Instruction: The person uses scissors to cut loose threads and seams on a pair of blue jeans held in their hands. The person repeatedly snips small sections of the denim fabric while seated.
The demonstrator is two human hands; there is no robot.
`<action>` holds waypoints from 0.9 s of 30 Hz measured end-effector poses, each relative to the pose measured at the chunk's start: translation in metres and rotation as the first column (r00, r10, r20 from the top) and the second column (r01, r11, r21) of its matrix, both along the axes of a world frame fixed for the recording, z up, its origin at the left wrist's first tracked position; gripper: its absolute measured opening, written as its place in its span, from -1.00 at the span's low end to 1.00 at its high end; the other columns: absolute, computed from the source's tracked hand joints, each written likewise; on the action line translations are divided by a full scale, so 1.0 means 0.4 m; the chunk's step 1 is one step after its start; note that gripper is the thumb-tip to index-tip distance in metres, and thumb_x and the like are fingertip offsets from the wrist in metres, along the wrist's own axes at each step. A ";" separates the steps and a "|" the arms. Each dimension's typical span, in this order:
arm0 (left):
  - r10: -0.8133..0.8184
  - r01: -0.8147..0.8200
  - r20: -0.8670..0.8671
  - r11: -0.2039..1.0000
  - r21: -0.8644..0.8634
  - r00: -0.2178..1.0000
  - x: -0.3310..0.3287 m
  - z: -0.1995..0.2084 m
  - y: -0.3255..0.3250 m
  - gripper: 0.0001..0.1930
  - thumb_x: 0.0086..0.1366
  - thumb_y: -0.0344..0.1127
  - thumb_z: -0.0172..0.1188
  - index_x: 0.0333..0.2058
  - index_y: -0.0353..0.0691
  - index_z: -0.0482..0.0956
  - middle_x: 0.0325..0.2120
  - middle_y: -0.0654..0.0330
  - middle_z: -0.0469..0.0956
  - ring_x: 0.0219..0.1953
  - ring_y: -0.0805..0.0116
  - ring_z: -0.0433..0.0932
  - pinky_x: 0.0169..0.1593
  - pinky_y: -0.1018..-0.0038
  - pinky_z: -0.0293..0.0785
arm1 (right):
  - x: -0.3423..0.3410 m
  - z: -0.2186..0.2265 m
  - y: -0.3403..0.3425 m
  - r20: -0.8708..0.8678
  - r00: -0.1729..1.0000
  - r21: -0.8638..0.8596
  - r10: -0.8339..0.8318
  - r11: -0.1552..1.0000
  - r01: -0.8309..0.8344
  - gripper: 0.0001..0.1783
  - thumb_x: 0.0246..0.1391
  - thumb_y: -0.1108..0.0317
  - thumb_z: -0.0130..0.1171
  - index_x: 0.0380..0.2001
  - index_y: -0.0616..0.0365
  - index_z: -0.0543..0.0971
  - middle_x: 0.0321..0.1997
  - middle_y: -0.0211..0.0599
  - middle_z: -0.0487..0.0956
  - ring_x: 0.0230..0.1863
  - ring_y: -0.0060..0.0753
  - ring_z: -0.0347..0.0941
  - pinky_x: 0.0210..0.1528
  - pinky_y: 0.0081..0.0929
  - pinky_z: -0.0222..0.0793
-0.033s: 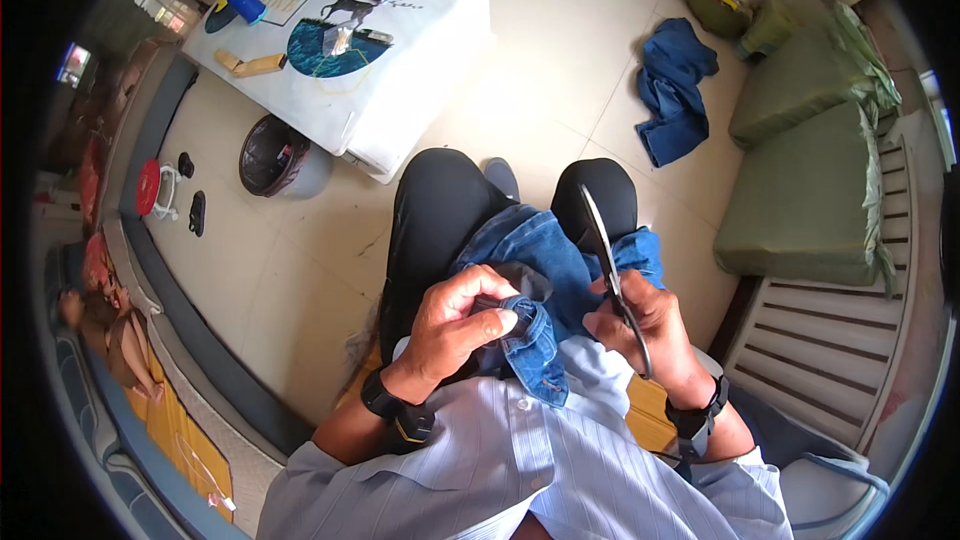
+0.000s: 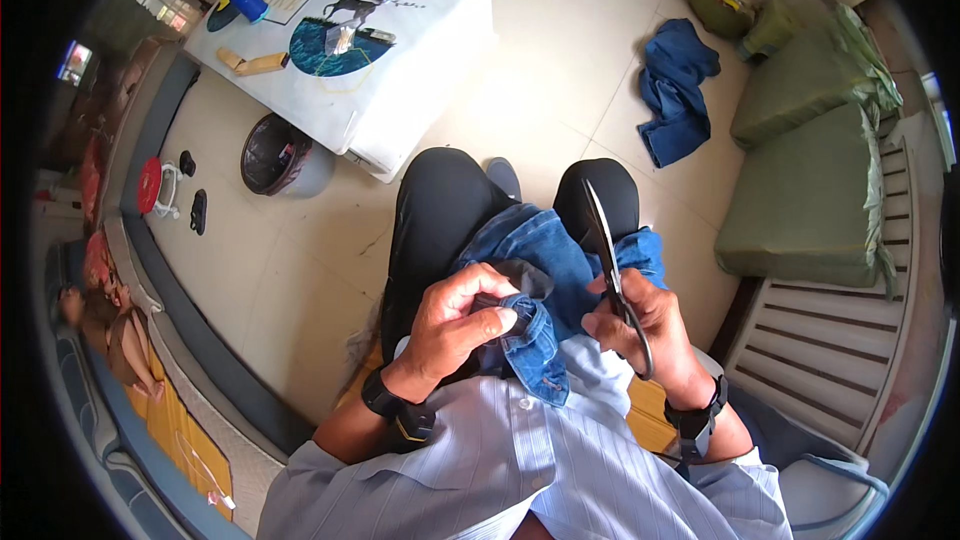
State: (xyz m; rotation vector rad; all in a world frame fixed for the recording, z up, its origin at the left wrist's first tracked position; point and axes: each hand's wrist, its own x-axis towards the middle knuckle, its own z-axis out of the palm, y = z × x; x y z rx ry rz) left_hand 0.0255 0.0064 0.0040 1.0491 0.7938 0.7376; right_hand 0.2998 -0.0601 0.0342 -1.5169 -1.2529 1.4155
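Note:
Blue jeans lie bunched across my lap, between and over my black-trousered knees. My left hand pinches a folded denim band of the jeans between thumb and fingers. The band's end hangs down against my striped shirt, with a small round metal-looking spot near its tip. In my right hand is a pair of scissors, its dark handle loop low by the palm and its blades pointing up and away from me. The blades look close together and stand apart from the denim in my left hand.
More jeans lie crumpled on the tiled floor. A white-covered table stands ahead, beside a lined bin. Green cushions rest on a slatted bench at right. On the left, a person lies on a sofa.

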 end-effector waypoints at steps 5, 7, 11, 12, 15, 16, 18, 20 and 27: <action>0.040 -0.041 0.006 0.980 0.196 0.999 -0.036 -0.045 0.015 -0.76 0.27 -0.39 0.39 -0.13 -0.31 0.63 -0.17 0.16 0.61 -0.03 0.31 0.56 0.46 0.11 0.25 | -0.033 0.018 0.020 -0.214 0.975 -0.061 0.063 0.995 -0.078 -0.49 0.08 0.55 0.39 0.12 0.30 0.51 -0.23 -0.32 0.71 -0.19 -0.51 0.65 -0.03 -0.50 0.53; 0.058 -0.058 0.005 0.983 0.175 0.998 -0.042 -0.050 0.017 -0.76 0.27 -0.39 0.40 -0.13 -0.31 0.63 -0.16 0.16 0.62 0.00 0.30 0.56 0.46 0.11 0.24 | -0.049 0.020 0.023 -0.219 0.974 -0.107 0.057 0.991 -0.082 -0.47 0.08 0.57 0.39 0.14 0.30 0.50 -0.17 -0.27 0.73 -0.11 -0.49 0.66 0.08 -0.49 0.53; 0.052 -0.040 -0.062 0.981 0.190 0.997 -0.055 -0.036 0.009 -0.78 0.27 -0.42 0.40 -0.14 -0.30 0.62 -0.13 0.14 0.61 0.05 0.29 0.54 0.45 0.15 0.26 | -0.095 -0.007 0.046 -0.251 0.965 -0.114 0.072 0.988 -0.103 -0.42 0.13 0.59 0.39 0.21 0.32 0.45 -0.16 -0.28 0.70 -0.10 -0.50 0.64 0.07 -0.46 0.53; 0.049 -0.030 -0.091 0.979 0.200 0.995 -0.056 -0.026 0.004 -0.79 0.28 -0.43 0.40 -0.15 -0.31 0.62 -0.12 0.14 0.61 0.06 0.29 0.54 0.43 0.17 0.28 | -0.108 -0.018 0.043 -0.292 0.955 -0.129 0.053 0.987 -0.094 -0.41 0.13 0.59 0.39 0.22 0.32 0.45 -0.16 -0.29 0.69 -0.10 -0.50 0.64 0.07 -0.47 0.53; 0.179 -0.042 -0.239 0.873 0.485 0.954 -0.054 0.016 -0.009 -0.75 0.20 -0.51 0.43 -0.15 -0.31 0.61 -0.09 0.08 0.59 0.01 0.24 0.58 0.20 0.31 0.46 | -0.135 -0.033 0.026 -0.323 0.946 -0.163 0.036 0.982 -0.093 -0.40 0.12 0.62 0.42 0.22 0.32 0.45 -0.15 -0.32 0.64 -0.08 -0.50 0.61 0.05 -0.49 0.53; 0.242 -0.020 -0.289 0.796 0.605 0.926 -0.058 0.027 -0.014 -0.73 0.18 -0.53 0.44 -0.15 -0.31 0.61 -0.08 0.06 0.58 0.00 0.23 0.59 0.15 0.33 0.50 | -0.139 -0.031 0.026 -0.334 0.942 -0.164 0.032 0.982 -0.091 -0.40 0.12 0.62 0.42 0.22 0.32 0.45 -0.15 -0.32 0.64 -0.08 -0.50 0.61 0.05 -0.48 0.54; 0.217 0.011 -0.283 0.776 0.631 0.934 -0.072 0.047 -0.026 -0.73 0.11 -0.52 0.48 -0.22 -0.28 0.63 -0.18 0.06 0.60 -0.11 0.17 0.62 0.02 0.31 0.54 | -0.142 -0.029 0.022 -0.356 0.934 -0.167 0.021 0.982 -0.086 -0.39 0.11 0.62 0.43 0.22 0.31 0.46 -0.15 -0.32 0.65 -0.08 -0.50 0.61 0.06 -0.48 0.54; 0.127 0.086 -0.284 0.770 0.632 0.950 -0.091 0.063 -0.032 -0.73 0.09 -0.46 0.53 -0.26 -0.25 0.63 -0.24 0.06 0.61 -0.16 0.11 0.62 -0.04 0.28 0.54 | -0.141 -0.026 0.023 -0.355 0.934 -0.180 0.031 0.978 -0.101 -0.40 0.10 0.62 0.44 0.21 0.31 0.47 -0.15 -0.31 0.65 -0.07 -0.51 0.61 0.06 -0.48 0.54; 0.058 0.337 -0.516 0.694 0.636 0.854 -0.067 0.088 -0.032 -0.78 0.05 -0.43 0.49 -0.41 -0.16 0.57 -0.40 0.20 0.54 -0.30 0.12 0.57 -0.19 0.25 0.47 | -0.135 -0.013 0.032 -0.463 0.886 -0.253 -0.028 0.962 -0.102 -0.41 0.06 0.57 0.47 0.16 0.31 0.49 -0.23 -0.28 0.69 -0.21 -0.48 0.65 -0.11 -0.52 0.55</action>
